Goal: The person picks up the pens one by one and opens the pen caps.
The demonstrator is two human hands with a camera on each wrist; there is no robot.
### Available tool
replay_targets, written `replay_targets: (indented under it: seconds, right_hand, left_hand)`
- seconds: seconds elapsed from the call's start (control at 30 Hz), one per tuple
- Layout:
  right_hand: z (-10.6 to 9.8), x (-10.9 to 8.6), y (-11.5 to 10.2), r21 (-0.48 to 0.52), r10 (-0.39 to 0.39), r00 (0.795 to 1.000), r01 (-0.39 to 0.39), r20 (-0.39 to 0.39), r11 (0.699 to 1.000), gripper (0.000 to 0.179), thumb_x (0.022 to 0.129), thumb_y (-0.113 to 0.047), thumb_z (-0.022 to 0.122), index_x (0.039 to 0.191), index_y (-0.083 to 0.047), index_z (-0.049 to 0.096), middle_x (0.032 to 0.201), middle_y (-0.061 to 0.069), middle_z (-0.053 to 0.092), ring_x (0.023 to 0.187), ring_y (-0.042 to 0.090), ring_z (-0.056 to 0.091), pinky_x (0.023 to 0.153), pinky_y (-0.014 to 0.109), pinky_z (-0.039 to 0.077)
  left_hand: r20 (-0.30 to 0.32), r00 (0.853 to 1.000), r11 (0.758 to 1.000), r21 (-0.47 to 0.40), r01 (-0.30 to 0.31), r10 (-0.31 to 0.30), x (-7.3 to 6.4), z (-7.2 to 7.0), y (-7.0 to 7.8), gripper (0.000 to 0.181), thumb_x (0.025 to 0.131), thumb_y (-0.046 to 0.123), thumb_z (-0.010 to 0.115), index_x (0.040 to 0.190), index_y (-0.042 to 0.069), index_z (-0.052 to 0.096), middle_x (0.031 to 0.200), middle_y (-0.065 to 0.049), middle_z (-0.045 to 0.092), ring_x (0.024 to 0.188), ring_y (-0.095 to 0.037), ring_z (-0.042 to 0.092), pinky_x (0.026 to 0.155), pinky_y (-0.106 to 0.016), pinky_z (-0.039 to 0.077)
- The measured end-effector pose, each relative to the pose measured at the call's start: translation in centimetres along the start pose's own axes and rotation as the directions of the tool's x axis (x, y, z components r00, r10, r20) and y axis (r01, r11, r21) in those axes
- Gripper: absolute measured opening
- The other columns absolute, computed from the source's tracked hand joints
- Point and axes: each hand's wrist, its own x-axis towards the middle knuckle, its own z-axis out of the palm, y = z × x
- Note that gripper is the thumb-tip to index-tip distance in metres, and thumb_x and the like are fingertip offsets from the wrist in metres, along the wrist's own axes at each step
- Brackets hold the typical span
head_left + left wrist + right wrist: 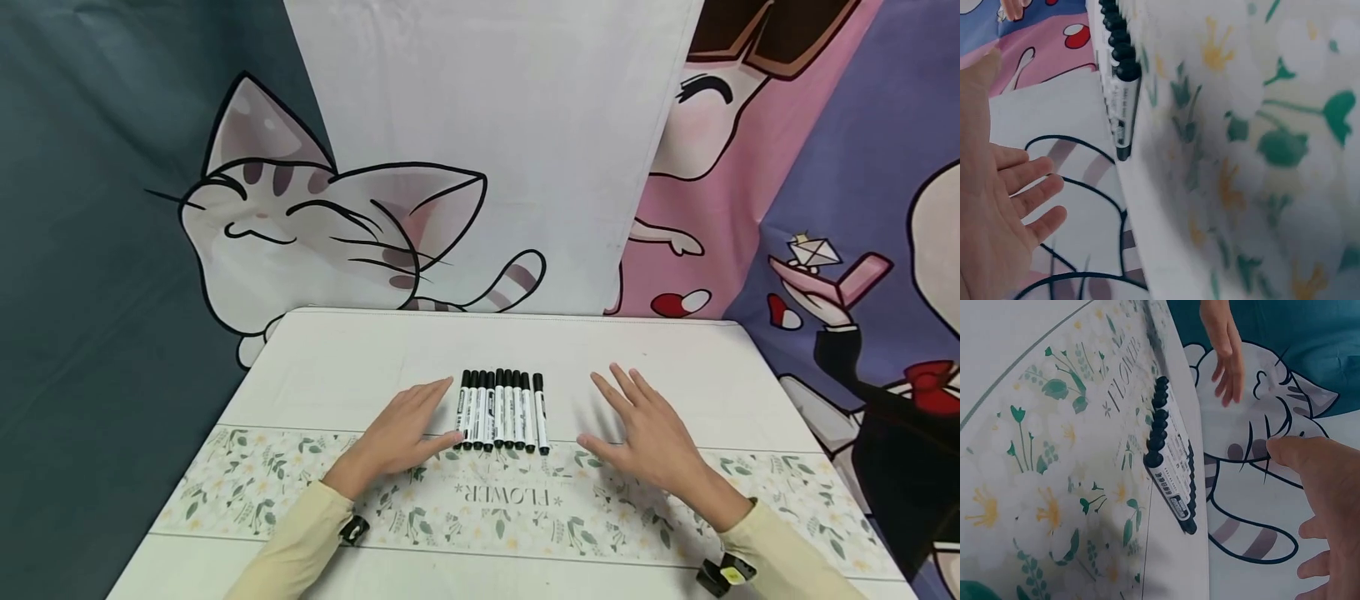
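Observation:
Several white markers with black caps (pixel 506 410) lie side by side in a row on the table, caps toward the far side. The rightmost marker (pixel 541 412) sits slightly apart from the others. My left hand (pixel 401 429) is held at the row's left end, its fingers extended and its thumb tip overlapping the nearest markers in the head view. To the right of the row, my right hand (pixel 641 429) is spread with fingers apart, a gap between it and the markers. Both palms hold nothing. In the right wrist view the row of markers (pixel 1169 469) appears end-on.
A white table cover (pixel 337 358) carries a floral band (pixel 255 475) with the word FLOWER upside down. Behind the table hangs a cloth with a cartoon cat (pixel 300 242), with pink and purple cartoon panels to its right. Dark straps with small devices (pixel 726 575) are on the wrists.

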Motion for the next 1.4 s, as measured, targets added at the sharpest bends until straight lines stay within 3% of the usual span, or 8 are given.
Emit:
replay_targets:
  seconds: [0.27, 0.43, 0.53, 0.7, 0.93, 1.07, 1.4]
  right_hand:
    - [0.3, 0.6, -0.6, 0.068, 0.012, 0.999, -0.009, -0.037, 0.998, 0.093, 0.084, -0.064, 0.074, 0.157, -0.014, 0.043, 0.16, 0.021, 0.038, 0.146, 0.048, 0.034, 0.109, 0.065, 0.038]
    - [0.5, 0.9, -1.1, 0.107, 0.028, 0.999, -0.023, -0.04, 0.994, 0.092, 0.084, -0.063, 0.074, 0.157, -0.017, 0.043, 0.16, 0.02, 0.039, 0.144, 0.048, 0.036, 0.102, 0.069, 0.042]
    - [0.7, 1.0, -1.3, 0.136, 0.027, 0.998, -0.019, -0.053, 0.991, 0.091, 0.084, -0.062, 0.075, 0.157, -0.018, 0.043, 0.159, 0.019, 0.04, 0.143, 0.047, 0.039, 0.099, 0.069, 0.044]
    - [0.9, 1.4, -1.7, 0.17, 0.011, 0.996, 0.005, -0.093, 0.985, 0.086, 0.084, -0.057, 0.078, 0.155, -0.021, 0.046, 0.156, 0.018, 0.045, 0.139, 0.044, 0.044, 0.097, 0.067, 0.046]
    - [0.9, 1.9, -2.3, 0.218, 0.01, 0.994, 0.014, -0.107, 0.976, 0.081, 0.085, -0.055, 0.079, 0.152, -0.02, 0.052, 0.152, 0.014, 0.051, 0.136, 0.041, 0.049, 0.097, 0.067, 0.046]
    - [1.1, 2.1, -2.6, 0.257, 0.01, 0.995, 0.017, -0.102, 0.966, 0.079, 0.084, -0.054, 0.08, 0.151, -0.02, 0.053, 0.149, 0.014, 0.054, 0.134, 0.04, 0.051, 0.098, 0.066, 0.046]
    - [1.7, 2.5, -3.0, 0.332, -0.008, 0.995, 0.04, -0.098, 0.942, 0.077, 0.084, -0.052, 0.082, 0.148, -0.019, 0.056, 0.143, 0.011, 0.06, 0.132, 0.037, 0.056, 0.099, 0.061, 0.049]
  left_hand:
    - [0.0, 0.996, 0.987, -0.131, 0.091, -0.092, 0.8, 1.6, -0.5, 0.086, 0.097, 0.06, 0.06, 0.162, 0.014, 0.029, 0.158, -0.008, 0.045, 0.145, -0.031, 0.041, 0.12, -0.053, 0.029]
    - [-0.012, 0.991, 0.965, -0.23, 0.129, -0.135, 1.2, 2.5, -0.7, 0.079, 0.097, 0.052, 0.066, 0.159, 0.011, 0.037, 0.146, -0.008, 0.055, 0.132, -0.028, 0.054, 0.11, -0.053, 0.042]
    - [-0.014, 0.984, 0.941, -0.293, 0.167, -0.179, 1.6, 3.1, -0.9, 0.075, 0.097, 0.047, 0.068, 0.155, 0.007, 0.043, 0.137, -0.007, 0.06, 0.121, -0.025, 0.06, 0.101, -0.05, 0.049]
    - [0.021, 0.966, 0.88, -0.406, 0.245, -0.26, 2.0, 3.8, -1.2, 0.071, 0.096, 0.043, 0.072, 0.15, 0.004, 0.049, 0.129, -0.006, 0.063, 0.105, -0.018, 0.061, 0.089, -0.04, 0.052]
    - [0.043, 0.964, 0.84, -0.482, 0.25, -0.263, 2.4, 4.6, -1.7, 0.065, 0.095, 0.036, 0.075, 0.145, 0.0, 0.054, 0.12, -0.005, 0.065, 0.09, -0.011, 0.057, 0.078, -0.033, 0.05]
    - [0.058, 0.959, 0.835, -0.479, 0.272, -0.279, 2.6, 4.7, -1.8, 0.066, 0.094, 0.036, 0.076, 0.144, -0.001, 0.054, 0.118, -0.003, 0.066, 0.088, -0.011, 0.055, 0.077, -0.033, 0.048]
    - [0.051, 0.951, 0.854, -0.429, 0.296, -0.304, 3.3, 5.2, -1.6, 0.063, 0.093, 0.035, 0.078, 0.139, -0.002, 0.059, 0.106, 0.0, 0.063, 0.075, -0.012, 0.05, 0.075, -0.034, 0.046]
